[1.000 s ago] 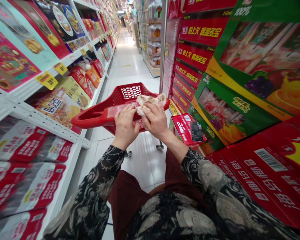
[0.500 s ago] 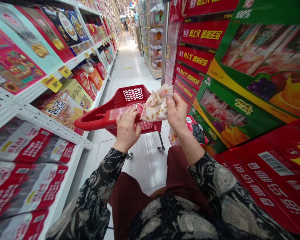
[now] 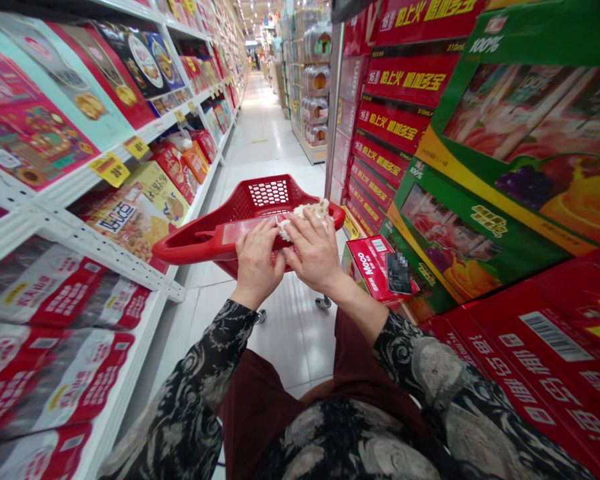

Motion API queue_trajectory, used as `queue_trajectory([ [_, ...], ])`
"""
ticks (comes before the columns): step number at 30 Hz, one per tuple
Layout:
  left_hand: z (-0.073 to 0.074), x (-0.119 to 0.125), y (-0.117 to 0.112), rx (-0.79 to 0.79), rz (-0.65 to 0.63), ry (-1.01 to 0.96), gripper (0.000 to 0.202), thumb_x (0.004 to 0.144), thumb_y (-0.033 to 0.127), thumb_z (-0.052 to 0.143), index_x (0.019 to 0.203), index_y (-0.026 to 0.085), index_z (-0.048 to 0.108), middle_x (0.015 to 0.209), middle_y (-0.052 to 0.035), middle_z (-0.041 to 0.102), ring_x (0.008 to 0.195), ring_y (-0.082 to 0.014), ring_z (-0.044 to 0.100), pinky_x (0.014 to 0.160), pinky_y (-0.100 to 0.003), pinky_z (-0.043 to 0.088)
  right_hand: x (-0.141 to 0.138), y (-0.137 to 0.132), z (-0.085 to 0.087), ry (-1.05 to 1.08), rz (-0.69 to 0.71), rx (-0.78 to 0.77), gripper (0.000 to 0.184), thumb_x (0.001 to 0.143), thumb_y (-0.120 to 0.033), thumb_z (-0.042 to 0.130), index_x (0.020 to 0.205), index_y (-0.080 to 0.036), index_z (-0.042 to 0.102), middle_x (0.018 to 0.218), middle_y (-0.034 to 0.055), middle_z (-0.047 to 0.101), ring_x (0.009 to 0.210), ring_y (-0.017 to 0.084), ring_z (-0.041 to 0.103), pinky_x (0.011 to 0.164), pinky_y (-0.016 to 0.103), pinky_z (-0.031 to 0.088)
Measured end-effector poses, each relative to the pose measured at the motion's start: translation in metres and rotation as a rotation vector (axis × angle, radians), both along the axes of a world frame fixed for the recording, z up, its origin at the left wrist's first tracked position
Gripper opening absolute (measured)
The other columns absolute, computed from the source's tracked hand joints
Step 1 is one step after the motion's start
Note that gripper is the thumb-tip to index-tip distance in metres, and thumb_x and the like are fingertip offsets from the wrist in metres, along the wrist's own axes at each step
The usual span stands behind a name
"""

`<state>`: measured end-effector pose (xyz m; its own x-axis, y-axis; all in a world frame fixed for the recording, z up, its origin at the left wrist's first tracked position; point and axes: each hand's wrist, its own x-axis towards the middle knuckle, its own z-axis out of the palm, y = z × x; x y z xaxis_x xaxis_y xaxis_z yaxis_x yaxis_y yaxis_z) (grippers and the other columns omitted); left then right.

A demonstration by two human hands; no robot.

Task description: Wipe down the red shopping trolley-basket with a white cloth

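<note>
A red shopping cart (image 3: pixel 215 235) stands in front of me, its handle turned toward my body. My left hand (image 3: pixel 259 259) is wrapped over the middle of that handle. Right beside it, my right hand (image 3: pixel 311 248) lies over a crumpled, pale patterned cloth (image 3: pixel 321 211) and presses it against the handle, fingers curled over the far side. Most of the cloth is hidden under the fingers. The two thumbs are close together.
Shelves of boxed and bagged snacks (image 3: pixel 155 193) line the left, with packed bottles (image 3: pixel 70 280) below. At right rise stacked drink cartons (image 3: pixel 505 200). Near my right forearm, a small dark object (image 3: pixel 399 272) lies on a red Meco box (image 3: pixel 375 263). A tiled aisle (image 3: pixel 260 143) runs ahead.
My right hand has moved down and left, bringing the cloth from above the cart onto its handle. The cloth is now bunched under the hand. My left hand stays on the handle.
</note>
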<state>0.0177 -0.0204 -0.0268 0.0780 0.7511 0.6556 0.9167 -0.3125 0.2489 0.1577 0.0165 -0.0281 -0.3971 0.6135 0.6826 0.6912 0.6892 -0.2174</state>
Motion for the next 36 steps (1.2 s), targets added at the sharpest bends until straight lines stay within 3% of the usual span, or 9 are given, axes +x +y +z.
queue_trajectory([
  [5, 0.004, -0.002, -0.001, -0.025, -0.018, 0.036, 0.042, 0.073, 0.013, 0.049, 0.114, 0.02, 0.053, 0.13, -0.0104, 0.055, 0.125, -0.025, 0.046, 0.104, -0.047, 0.03, 0.02, 0.013, -0.003, -0.026, -0.005, -0.001, 0.035, 0.087, -0.028, 0.047, 0.121, -0.026, 0.056, 0.136, 0.0043, 0.049, 0.13, 0.027, 0.033, 0.108, 0.053, 0.019],
  [11, 0.007, -0.002, -0.002, -0.044, -0.037, 0.053, 0.041, 0.073, 0.013, 0.05, 0.114, 0.019, 0.054, 0.131, -0.0107, 0.054, 0.125, -0.0249, 0.046, 0.104, -0.047, 0.031, 0.052, 0.045, -0.008, 0.169, -0.134, -0.016, 0.035, 0.09, -0.026, 0.037, 0.119, -0.021, 0.057, 0.129, 0.0088, 0.053, 0.12, 0.025, 0.044, 0.103, 0.047, 0.033],
  [15, 0.007, 0.0, -0.001, -0.022, -0.024, 0.021, 0.038, 0.073, 0.014, 0.05, 0.111, 0.018, 0.055, 0.128, -0.0118, 0.056, 0.124, -0.0248, 0.047, 0.104, -0.046, 0.032, 0.035, 0.037, -0.006, 0.184, -0.144, -0.022, 0.034, 0.089, -0.022, 0.037, 0.114, -0.018, 0.06, 0.127, 0.0104, 0.054, 0.123, 0.027, 0.041, 0.106, 0.049, 0.03],
  [20, 0.008, 0.001, -0.001, -0.019, 0.003, 0.024, 0.037, 0.075, 0.015, 0.05, 0.112, 0.018, 0.054, 0.126, -0.0119, 0.058, 0.122, -0.0245, 0.049, 0.103, -0.046, 0.033, 0.004, 0.01, 0.002, 0.073, 0.054, 0.027, 0.031, 0.088, -0.022, 0.04, 0.112, -0.019, 0.061, 0.128, 0.0058, 0.056, 0.126, 0.025, 0.04, 0.107, 0.048, 0.029],
  [24, 0.009, -0.002, -0.003, -0.024, -0.021, 0.077, 0.04, 0.075, 0.013, 0.049, 0.115, 0.017, 0.053, 0.128, -0.012, 0.056, 0.124, -0.024, 0.047, 0.104, -0.045, 0.033, 0.011, 0.016, 0.002, 0.068, 0.058, 0.053, 0.031, 0.087, -0.023, 0.044, 0.113, -0.019, 0.061, 0.126, 0.0065, 0.058, 0.123, 0.027, 0.043, 0.107, 0.051, 0.027],
  [28, 0.008, -0.003, -0.003, -0.052, -0.051, 0.11, 0.04, 0.076, 0.013, 0.049, 0.116, 0.016, 0.053, 0.133, -0.0136, 0.052, 0.126, -0.0249, 0.045, 0.104, -0.046, 0.033, 0.039, 0.045, -0.006, 0.236, -0.005, 0.065, 0.031, 0.085, -0.024, 0.044, 0.109, -0.017, 0.063, 0.12, 0.0097, 0.061, 0.116, 0.025, 0.049, 0.102, 0.046, 0.035],
  [32, 0.007, -0.002, -0.004, -0.048, -0.067, 0.069, 0.039, 0.077, 0.015, 0.05, 0.116, 0.014, 0.053, 0.133, -0.0154, 0.051, 0.126, -0.0257, 0.044, 0.105, -0.047, 0.032, 0.062, 0.07, -0.011, 0.473, -0.03, -0.037, 0.031, 0.086, -0.029, 0.042, 0.103, -0.018, 0.065, 0.11, 0.0104, 0.064, 0.105, 0.023, 0.057, 0.094, 0.041, 0.045],
  [36, 0.013, 0.006, -0.006, -0.002, -0.097, -0.154, 0.039, 0.078, 0.018, 0.051, 0.117, 0.016, 0.052, 0.131, -0.0138, 0.053, 0.125, -0.0242, 0.045, 0.107, -0.047, 0.03, 0.053, 0.055, 0.005, 0.73, -0.069, -0.037, 0.032, 0.089, -0.034, 0.042, 0.107, -0.02, 0.064, 0.111, 0.0098, 0.064, 0.107, 0.024, 0.056, 0.097, 0.045, 0.043],
])
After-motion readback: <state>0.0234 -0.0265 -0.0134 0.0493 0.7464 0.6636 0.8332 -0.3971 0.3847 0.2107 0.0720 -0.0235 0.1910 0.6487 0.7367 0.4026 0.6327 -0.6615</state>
